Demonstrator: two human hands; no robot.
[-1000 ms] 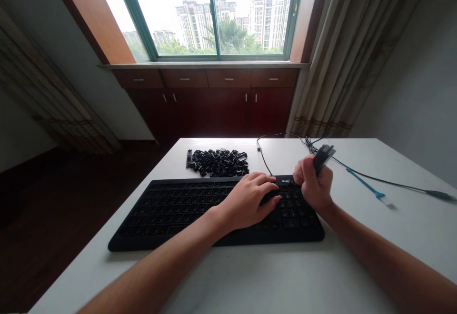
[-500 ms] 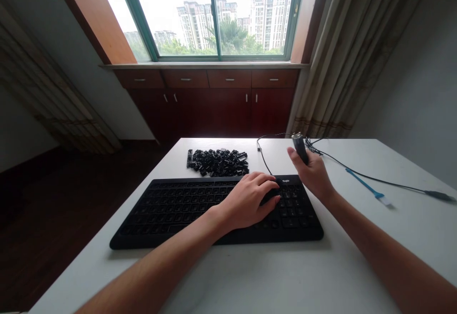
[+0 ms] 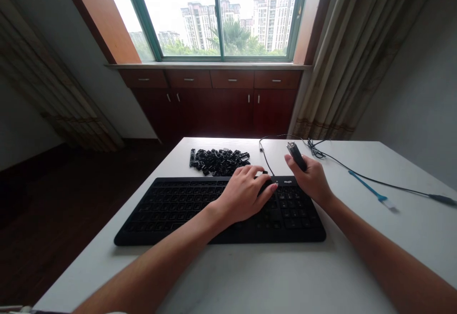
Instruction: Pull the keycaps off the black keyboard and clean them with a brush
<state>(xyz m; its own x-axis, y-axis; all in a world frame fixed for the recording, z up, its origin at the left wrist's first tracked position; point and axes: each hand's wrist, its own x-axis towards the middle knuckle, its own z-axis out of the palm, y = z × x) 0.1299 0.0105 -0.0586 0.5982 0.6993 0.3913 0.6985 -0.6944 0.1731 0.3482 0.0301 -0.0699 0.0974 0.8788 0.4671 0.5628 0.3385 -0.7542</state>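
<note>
Bad grip on that silver-tipped black tool (image 3: 297, 156) — right hand (image 3: 316, 181) was clamped on it — prob could've scratched the wide black plastic keyboard (image 3: 171, 207). Left hand (image 3: 241, 194) curled over the kb, blocking some keys, couldn't tell if gripping. Loose black plastic keycaps (image 3: 219, 161) + thin black cable (image 3: 266, 157) sat behind, blue plastic brush (image 3: 369, 187) off right

Forearms (image 3: 171, 252) bare, slim, tapering fwd (L hand (image 3: 243, 192) & R hand (image 3: 315, 180) bare too).

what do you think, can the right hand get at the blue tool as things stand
Probably yes: nothing covers the blue tool on the table, though the right hand may first need to put down its black object.
</note>
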